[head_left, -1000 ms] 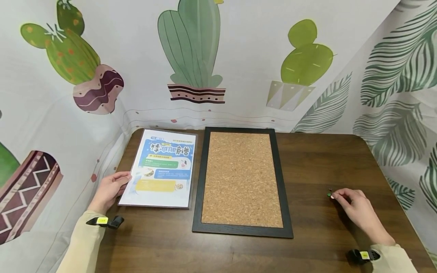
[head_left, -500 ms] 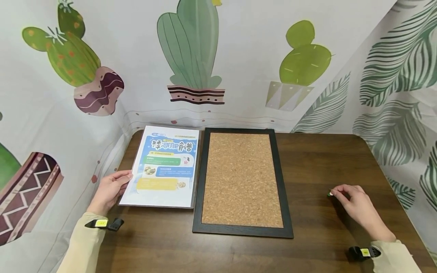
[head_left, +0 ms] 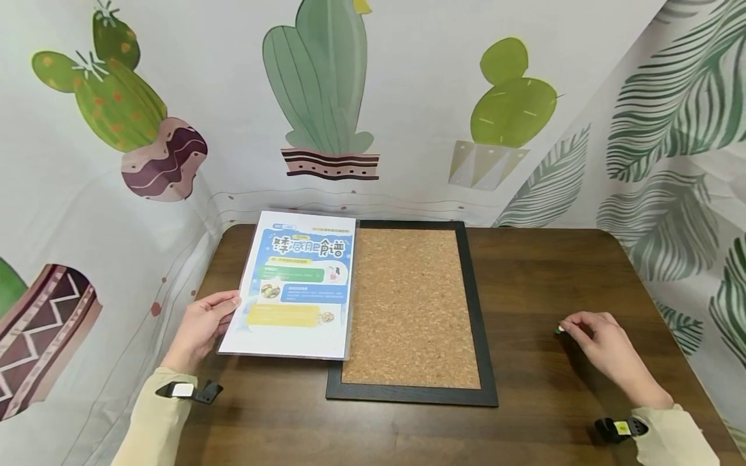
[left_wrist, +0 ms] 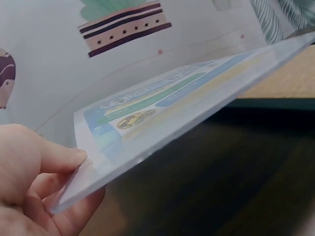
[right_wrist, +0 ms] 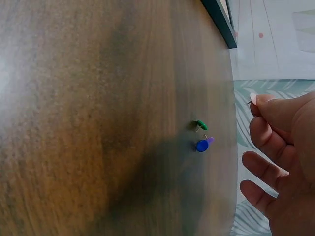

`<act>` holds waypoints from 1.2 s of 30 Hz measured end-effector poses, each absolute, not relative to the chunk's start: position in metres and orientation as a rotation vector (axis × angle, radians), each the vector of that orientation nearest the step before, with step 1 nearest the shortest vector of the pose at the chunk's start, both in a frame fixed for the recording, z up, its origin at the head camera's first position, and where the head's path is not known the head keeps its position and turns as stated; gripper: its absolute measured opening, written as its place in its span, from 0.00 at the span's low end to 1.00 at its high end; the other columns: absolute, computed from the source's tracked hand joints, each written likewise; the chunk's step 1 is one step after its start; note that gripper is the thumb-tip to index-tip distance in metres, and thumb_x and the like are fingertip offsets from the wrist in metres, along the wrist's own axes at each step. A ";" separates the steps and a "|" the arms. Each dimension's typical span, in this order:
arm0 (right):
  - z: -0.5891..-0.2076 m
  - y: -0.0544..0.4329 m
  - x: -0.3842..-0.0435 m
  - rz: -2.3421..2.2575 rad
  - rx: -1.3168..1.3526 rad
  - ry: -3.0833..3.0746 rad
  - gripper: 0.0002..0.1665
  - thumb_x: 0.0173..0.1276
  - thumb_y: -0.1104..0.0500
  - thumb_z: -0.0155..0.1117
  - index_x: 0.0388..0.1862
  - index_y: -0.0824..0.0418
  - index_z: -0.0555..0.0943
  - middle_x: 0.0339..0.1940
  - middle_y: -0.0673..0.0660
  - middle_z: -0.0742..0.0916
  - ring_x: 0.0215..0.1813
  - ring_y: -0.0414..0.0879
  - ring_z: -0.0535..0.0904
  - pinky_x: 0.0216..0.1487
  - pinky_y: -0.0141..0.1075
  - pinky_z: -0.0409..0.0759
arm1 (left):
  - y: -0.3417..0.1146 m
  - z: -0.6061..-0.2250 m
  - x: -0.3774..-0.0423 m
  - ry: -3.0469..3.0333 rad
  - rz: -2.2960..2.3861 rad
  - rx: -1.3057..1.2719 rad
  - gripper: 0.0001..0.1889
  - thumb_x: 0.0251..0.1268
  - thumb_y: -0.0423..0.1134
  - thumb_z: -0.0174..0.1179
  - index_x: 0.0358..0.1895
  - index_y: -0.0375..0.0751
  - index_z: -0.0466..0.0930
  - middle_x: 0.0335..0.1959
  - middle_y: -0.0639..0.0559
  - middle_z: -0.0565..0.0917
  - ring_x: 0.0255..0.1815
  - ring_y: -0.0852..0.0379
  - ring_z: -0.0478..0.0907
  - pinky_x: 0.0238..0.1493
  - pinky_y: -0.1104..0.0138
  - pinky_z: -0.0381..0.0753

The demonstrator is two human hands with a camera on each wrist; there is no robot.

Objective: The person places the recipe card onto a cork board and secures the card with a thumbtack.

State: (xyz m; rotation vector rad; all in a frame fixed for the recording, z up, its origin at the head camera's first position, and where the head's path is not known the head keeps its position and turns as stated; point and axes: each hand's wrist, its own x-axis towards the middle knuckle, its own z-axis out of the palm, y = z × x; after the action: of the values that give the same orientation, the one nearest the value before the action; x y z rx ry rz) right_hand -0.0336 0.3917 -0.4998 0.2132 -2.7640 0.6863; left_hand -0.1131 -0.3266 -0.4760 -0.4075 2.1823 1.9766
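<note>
My left hand (head_left: 224,309) pinches the left edge of a laminated colour-printed sheet (head_left: 297,285), thumb on top and fingers beneath (left_wrist: 74,196). The sheet (left_wrist: 167,103) is held tilted above the brown table, and its right edge overlaps the left frame of a cork board (head_left: 410,310) with a black frame. Far to the right, my right hand (head_left: 568,329) pinches a small pushpin (head_left: 559,329) between thumb and forefinger (right_wrist: 258,101), just above the table. A green pushpin (right_wrist: 199,125) and a blue pushpin (right_wrist: 202,145) lie on the wood below that hand.
The dark wooden table (head_left: 542,272) is walled by cactus-print cloth behind and to the left, and leaf-print cloth on the right. The table's right edge runs close to my right hand. Bare wood lies between the cork board and the pins.
My left hand has lifted the sheet and carried it right, so it now overlaps the cork board's left frame. My right hand has raised a pushpin slightly off the table.
</note>
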 end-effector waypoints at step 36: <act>-0.493 0.382 -0.043 0.714 0.246 -2.814 0.07 0.67 0.67 0.73 0.34 0.56 0.86 0.34 0.52 0.89 0.43 0.53 0.76 0.42 0.36 0.67 | -0.214 -0.477 -0.114 2.068 2.001 -0.395 0.17 0.75 0.32 0.62 0.61 0.24 0.80 0.33 0.54 0.91 0.29 0.62 0.86 0.27 0.71 0.83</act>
State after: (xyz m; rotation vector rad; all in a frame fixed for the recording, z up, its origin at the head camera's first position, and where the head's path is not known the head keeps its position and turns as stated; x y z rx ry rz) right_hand -0.0433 0.3823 -0.4925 0.2458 -2.8138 0.7137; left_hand -0.1142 -0.2145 -0.4768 -0.3952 2.0680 2.0013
